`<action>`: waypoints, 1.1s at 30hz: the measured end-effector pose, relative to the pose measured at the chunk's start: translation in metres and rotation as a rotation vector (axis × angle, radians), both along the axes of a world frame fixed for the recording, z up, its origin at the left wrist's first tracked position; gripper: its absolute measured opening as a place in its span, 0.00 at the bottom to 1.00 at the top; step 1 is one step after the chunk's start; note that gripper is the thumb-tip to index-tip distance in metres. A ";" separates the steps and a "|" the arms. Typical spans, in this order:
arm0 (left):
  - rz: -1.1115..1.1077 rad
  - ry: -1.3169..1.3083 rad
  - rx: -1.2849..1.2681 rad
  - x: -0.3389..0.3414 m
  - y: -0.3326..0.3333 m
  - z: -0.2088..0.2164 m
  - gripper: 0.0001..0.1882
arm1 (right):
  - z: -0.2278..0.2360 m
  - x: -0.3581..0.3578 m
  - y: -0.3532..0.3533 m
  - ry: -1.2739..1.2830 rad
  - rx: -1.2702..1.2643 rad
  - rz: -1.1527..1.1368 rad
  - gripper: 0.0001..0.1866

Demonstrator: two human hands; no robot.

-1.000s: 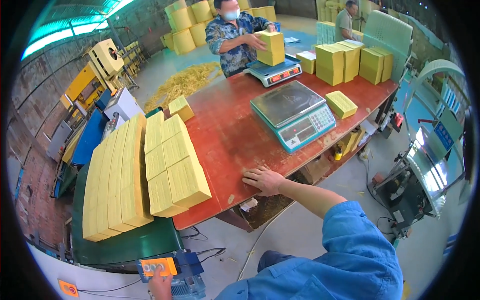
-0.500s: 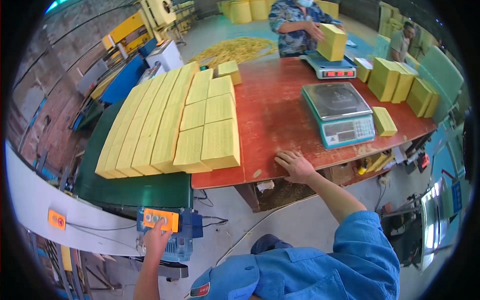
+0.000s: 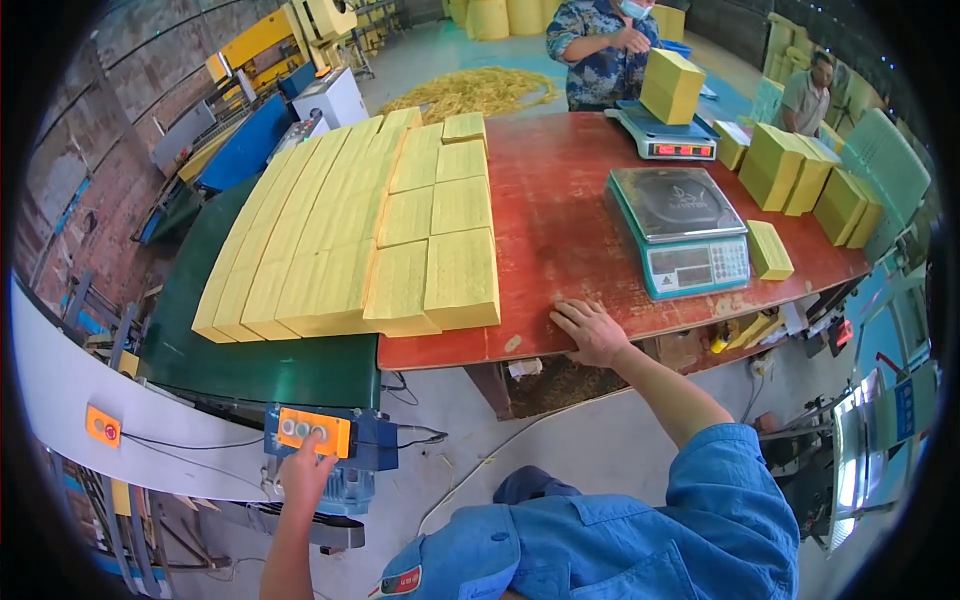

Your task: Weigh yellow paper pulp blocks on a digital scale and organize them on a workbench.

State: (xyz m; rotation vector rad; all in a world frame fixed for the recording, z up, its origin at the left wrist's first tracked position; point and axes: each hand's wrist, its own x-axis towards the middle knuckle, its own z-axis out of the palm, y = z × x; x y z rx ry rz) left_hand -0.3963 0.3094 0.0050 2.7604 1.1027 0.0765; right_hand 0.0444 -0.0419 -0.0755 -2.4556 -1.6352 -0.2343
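My left hand [image 3: 303, 476] reaches to an orange push-button box [image 3: 314, 432] mounted beside a blue motor. One fingertip rests on a button, and the hand holds nothing. My right hand [image 3: 592, 333] lies open and flat on the near edge of the red table [image 3: 545, 220], palm down. Rows of yellow paper bundles [image 3: 330, 230] stand close together on a green conveyor belt [image 3: 180, 300]. The rightmost rows extend onto the red table. Nearest to my right hand is a scale [image 3: 680, 230] with a bare metal pan.
A second scale [image 3: 665, 135] bears a yellow block [image 3: 672, 86]; a co-worker [image 3: 605, 50] stands behind it. More yellow blocks [image 3: 790, 165] line the table's right side, near a green chair [image 3: 885, 150]. Another orange button box [image 3: 103, 427] sits on the white panel at left.
The paper bundles have moved right, farther onto the red table. The co-worker's hand has come off the block on the far scale. My hands keep their places.
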 end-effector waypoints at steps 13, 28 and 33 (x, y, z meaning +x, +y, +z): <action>-0.107 -0.135 0.025 -0.006 0.009 -0.015 0.29 | -0.006 0.002 -0.005 -0.008 0.052 -0.041 0.40; -0.026 -0.091 0.040 -0.004 0.007 -0.010 0.28 | -0.012 0.004 -0.003 -0.073 0.064 -0.011 0.27; -0.033 -0.055 0.038 -0.009 0.011 -0.011 0.31 | -0.010 0.002 -0.003 -0.073 0.039 -0.036 0.29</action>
